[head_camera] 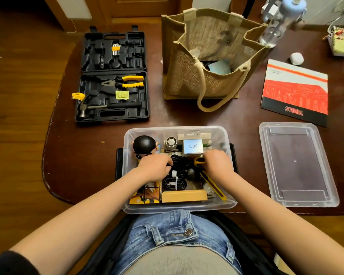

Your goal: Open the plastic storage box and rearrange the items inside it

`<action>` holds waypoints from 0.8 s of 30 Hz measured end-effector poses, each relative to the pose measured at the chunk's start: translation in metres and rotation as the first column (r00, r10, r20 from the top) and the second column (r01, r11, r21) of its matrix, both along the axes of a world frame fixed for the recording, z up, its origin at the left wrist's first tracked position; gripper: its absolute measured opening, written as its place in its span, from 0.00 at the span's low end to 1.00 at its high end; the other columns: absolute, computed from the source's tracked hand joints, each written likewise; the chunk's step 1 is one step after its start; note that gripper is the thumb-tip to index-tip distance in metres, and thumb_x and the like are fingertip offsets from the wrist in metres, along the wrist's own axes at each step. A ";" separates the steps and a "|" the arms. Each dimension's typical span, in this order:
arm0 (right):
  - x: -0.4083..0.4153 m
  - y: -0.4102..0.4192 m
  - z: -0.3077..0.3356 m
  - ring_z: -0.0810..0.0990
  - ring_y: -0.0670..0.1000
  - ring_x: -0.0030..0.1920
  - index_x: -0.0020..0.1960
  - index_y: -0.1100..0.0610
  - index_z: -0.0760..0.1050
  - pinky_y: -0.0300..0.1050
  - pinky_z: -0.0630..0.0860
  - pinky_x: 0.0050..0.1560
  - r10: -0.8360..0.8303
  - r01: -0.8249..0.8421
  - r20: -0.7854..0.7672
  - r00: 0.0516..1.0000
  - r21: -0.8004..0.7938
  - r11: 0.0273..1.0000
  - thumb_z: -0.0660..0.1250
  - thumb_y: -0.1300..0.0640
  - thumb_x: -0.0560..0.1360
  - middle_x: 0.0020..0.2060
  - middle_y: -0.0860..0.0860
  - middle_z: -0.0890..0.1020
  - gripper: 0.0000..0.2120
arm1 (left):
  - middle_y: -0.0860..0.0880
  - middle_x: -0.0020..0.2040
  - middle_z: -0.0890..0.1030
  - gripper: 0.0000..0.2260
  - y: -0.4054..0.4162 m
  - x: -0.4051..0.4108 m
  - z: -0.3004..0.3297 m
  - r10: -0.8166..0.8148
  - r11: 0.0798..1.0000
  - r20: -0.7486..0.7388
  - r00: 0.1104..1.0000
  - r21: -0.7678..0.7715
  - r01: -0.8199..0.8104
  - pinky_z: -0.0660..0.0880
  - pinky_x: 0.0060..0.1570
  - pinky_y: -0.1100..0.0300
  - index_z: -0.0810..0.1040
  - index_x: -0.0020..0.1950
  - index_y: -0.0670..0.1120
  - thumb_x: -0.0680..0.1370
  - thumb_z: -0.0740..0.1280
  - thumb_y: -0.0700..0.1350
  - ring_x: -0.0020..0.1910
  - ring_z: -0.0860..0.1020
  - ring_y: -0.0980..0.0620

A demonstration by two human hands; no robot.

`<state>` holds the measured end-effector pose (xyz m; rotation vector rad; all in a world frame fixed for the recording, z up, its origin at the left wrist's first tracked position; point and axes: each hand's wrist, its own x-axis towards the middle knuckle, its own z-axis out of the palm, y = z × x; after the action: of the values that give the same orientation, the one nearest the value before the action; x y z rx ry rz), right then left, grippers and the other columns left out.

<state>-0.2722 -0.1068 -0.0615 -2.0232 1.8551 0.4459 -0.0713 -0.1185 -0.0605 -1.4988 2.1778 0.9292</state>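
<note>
Clear plastic storage box sits open at near edge of dark brown table, right in front of the person. Its clear lid lies flat on the table just right of the box, apart from it.

Both hands inside the box. Left hand has fingers curled down onto the black coiled cable in the box middle, looks like it grips the coil. Right hand fingers curled over the yellow-black utility knife at its top end; the knife runs diagonally toward the near right corner. Whether the right hand truly holds it or just rests on it, cannot tell.

Also in the box: round black-haired toy figure far left, small white fan, shiny silver cube box marked Q88 far middle, tan wooden block near side, yellow printed card near left. White strap binds the cable.

Open black moulded tool case far left holds yellow-handled pliers, hammer, hex keys. Woven jute bag stands upright behind the box. Red-black TOOLS booklet far right.
</note>
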 end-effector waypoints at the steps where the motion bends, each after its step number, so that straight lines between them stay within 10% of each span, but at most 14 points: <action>1: -0.002 0.001 0.003 0.81 0.57 0.45 0.49 0.57 0.78 0.44 0.71 0.36 0.015 -0.015 0.006 1.000 -0.025 1.000 0.62 0.67 0.71 0.44 0.54 0.82 0.11 | 0.51 0.63 0.78 0.14 0.000 0.000 0.002 0.019 1.000 -0.026 0.999 -0.005 -0.019 0.75 0.55 0.52 0.75 0.65 0.54 0.81 0.58 0.48 0.61 0.75 0.48; 6: -0.019 0.002 0.034 0.76 0.45 0.33 0.43 0.51 0.79 0.38 0.66 0.30 -0.002 0.021 0.282 0.959 -0.065 0.998 0.71 0.52 0.71 0.33 0.47 0.80 0.03 | 0.52 0.56 0.80 0.16 0.001 -0.005 0.013 0.218 0.968 -0.330 0.918 0.190 -0.161 0.73 0.58 0.57 0.73 0.66 0.53 0.79 0.64 0.50 0.54 0.78 0.53; 10: -0.008 0.010 0.048 0.79 0.51 0.38 0.45 0.57 0.79 0.46 0.75 0.39 -0.218 0.168 0.630 0.745 0.139 0.976 0.72 0.51 0.72 0.36 0.52 0.81 0.09 | 0.51 0.52 0.82 0.16 0.009 -0.012 0.019 0.481 0.854 -0.536 0.694 0.465 -0.233 0.78 0.53 0.58 0.74 0.60 0.55 0.74 0.71 0.50 0.48 0.82 0.52; 16: 0.018 0.020 0.041 0.80 0.49 0.41 0.47 0.53 0.77 0.40 0.75 0.41 -0.276 0.197 0.710 0.647 0.194 0.961 0.71 0.56 0.73 0.37 0.46 0.80 0.04 | 0.51 0.45 0.83 0.07 0.017 0.000 0.023 0.568 0.819 -0.613 0.549 0.355 -0.451 0.77 0.50 0.60 0.81 0.51 0.47 0.74 0.72 0.46 0.47 0.81 0.55; 21: 0.004 0.014 0.034 0.77 0.54 0.43 0.41 0.58 0.71 0.43 0.71 0.36 -0.043 0.036 0.150 0.988 0.051 0.998 0.66 0.59 0.74 0.41 0.52 0.78 0.05 | 0.45 0.47 0.82 0.10 0.026 0.011 0.028 0.728 0.664 -0.580 0.365 0.467 -0.584 0.80 0.43 0.63 0.75 0.55 0.41 0.79 0.64 0.46 0.46 0.81 0.52; 24: 0.003 0.017 0.019 0.75 0.55 0.40 0.36 0.57 0.67 0.41 0.68 0.34 0.091 -0.077 -0.167 0.982 0.085 0.993 0.63 0.59 0.76 0.34 0.51 0.71 0.11 | 0.43 0.48 0.82 0.09 0.031 0.019 0.032 0.819 0.537 -0.537 0.202 0.595 -0.598 0.81 0.40 0.62 0.73 0.55 0.42 0.81 0.61 0.47 0.45 0.82 0.49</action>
<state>-0.2694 -0.0897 -0.0421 -2.0736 1.8218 0.7250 -0.0526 -0.0872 -0.0285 -2.3099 1.4392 2.5303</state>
